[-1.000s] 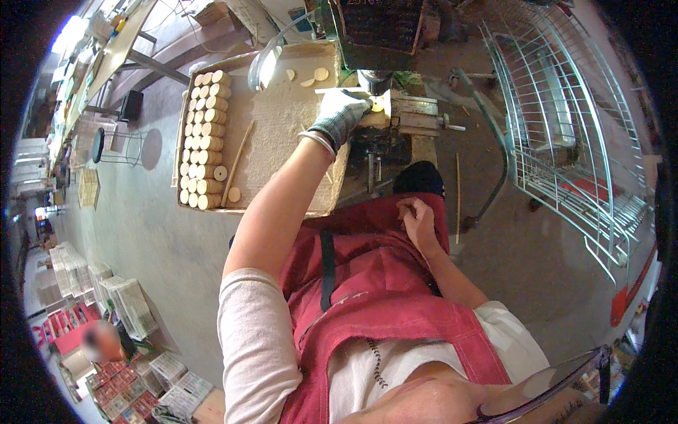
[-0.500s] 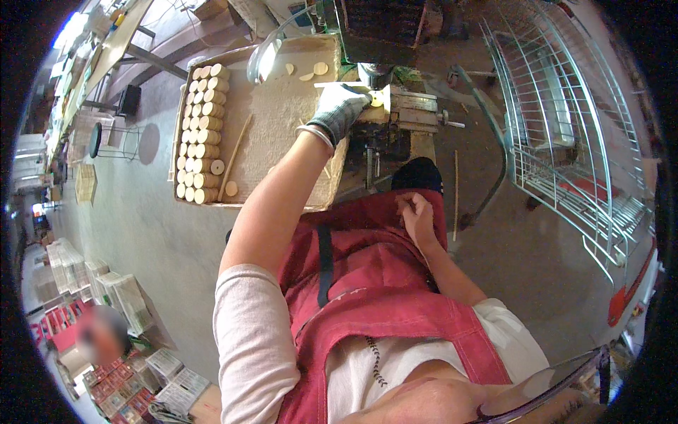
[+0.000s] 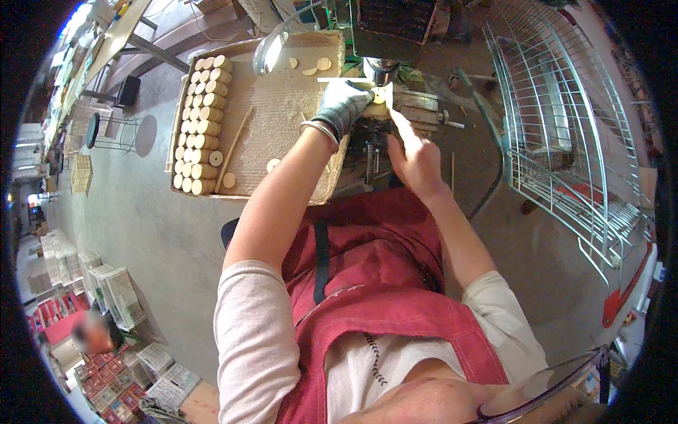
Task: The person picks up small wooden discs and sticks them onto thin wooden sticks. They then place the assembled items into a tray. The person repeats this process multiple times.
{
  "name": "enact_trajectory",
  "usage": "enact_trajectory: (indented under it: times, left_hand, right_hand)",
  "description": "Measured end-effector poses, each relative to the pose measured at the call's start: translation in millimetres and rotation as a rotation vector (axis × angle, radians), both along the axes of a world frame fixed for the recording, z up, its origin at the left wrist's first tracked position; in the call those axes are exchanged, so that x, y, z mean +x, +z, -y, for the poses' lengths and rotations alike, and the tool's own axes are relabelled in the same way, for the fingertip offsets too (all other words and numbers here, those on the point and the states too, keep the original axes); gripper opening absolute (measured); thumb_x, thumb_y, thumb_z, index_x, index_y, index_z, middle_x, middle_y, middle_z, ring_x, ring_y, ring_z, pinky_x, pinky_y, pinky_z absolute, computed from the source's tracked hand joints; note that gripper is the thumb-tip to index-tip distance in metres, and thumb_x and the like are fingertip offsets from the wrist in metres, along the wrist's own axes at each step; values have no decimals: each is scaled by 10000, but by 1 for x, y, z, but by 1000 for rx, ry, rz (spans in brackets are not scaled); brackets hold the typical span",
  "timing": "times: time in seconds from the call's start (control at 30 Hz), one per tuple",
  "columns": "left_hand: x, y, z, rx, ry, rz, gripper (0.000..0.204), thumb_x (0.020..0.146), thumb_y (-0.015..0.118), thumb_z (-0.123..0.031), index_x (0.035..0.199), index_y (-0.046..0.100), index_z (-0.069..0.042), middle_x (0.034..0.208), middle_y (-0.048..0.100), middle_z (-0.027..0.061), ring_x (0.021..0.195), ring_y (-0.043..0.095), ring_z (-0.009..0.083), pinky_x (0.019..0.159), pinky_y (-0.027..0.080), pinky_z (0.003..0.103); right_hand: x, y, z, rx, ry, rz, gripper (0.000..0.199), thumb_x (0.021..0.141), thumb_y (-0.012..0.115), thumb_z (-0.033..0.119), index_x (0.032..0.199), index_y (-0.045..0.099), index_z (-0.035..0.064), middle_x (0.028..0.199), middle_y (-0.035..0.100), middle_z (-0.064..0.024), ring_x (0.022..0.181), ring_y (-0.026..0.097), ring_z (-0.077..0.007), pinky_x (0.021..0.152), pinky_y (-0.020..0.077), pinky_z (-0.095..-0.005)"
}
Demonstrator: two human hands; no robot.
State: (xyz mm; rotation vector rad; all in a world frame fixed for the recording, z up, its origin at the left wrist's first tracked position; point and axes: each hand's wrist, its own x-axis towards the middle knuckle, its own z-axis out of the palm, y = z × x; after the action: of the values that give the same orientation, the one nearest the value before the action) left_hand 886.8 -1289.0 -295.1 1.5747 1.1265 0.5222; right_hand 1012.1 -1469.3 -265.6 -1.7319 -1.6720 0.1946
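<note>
My left hand point(image 3: 344, 106), in a grey and white work glove, reaches to a pale wooden jig under the drill chuck point(image 3: 380, 69). Its fingers are closed at the edge of a round wooden disc point(image 3: 380, 95), which lies lit up in the jig. My bare right hand point(image 3: 419, 161) is just right of it, index finger stretched out to the jig's right edge and thumb apart; nothing shows in it. The jig sits by a metal machine vise point(image 3: 418, 102) with a crank handle. The left fingertips are partly hidden.
Left of the machine, a shallow cardboard tray point(image 3: 282, 134) holds rows of stacked wooden discs point(image 3: 205, 127), a few loose ones, a thin stick point(image 3: 236, 145) and sawdust. A lamp point(image 3: 271, 53) hangs over it. A wire cart point(image 3: 565, 127) stands right; a stool point(image 3: 94, 131) stands far left.
My right hand has risen from my lap to the jig, its index finger now extended. The left hand stays at the disc. The view has shifted slightly.
</note>
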Motion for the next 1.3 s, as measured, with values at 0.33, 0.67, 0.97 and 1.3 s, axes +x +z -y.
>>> enact_trajectory:
  times: [0.33, 0.67, 0.97, 1.3]
  left_hand:
    - [0, -2, -2, 1, -19, -7, 273, 835, 742, -221, 1052, 789, -63, 957, 787, 97, 840, 737, 178, 777, 565, 308]
    - [0, -7, 0, 39, 22, -12, 272, 823, 723, -207, 1035, 786, -48, 953, 787, 99, 827, 737, 184, 769, 564, 307]
    - [8, 21, 27, 196, 153, -267, 319, 805, 685, -307, 912, 769, -18, 826, 752, 154, 761, 717, 266, 730, 547, 367]
    - [12, 9, 38, 263, 317, -205, 335, 814, 740, -344, 859, 765, -13, 750, 742, 131, 659, 688, 224, 662, 520, 367]
  right_hand:
    - [-6, -5, -37, -240, 8, 427, 679, 875, 623, 161, 1511, 428, 25, 724, 719, -172, 662, 734, -318, 599, 596, -433]
    - [-8, 1, -42, -412, 18, 444, 636, 888, 535, 79, 1509, 411, 22, 846, 749, -214, 744, 752, -351, 670, 612, -473]
    - [2, -25, -46, -400, 15, 513, 606, 934, 573, 205, 1499, 433, 34, 854, 743, -187, 775, 743, -341, 685, 603, -447]
    - [-1, -24, -47, -409, 17, 450, 570, 926, 576, 112, 1470, 430, 27, 869, 744, -209, 790, 751, -351, 668, 606, -456]
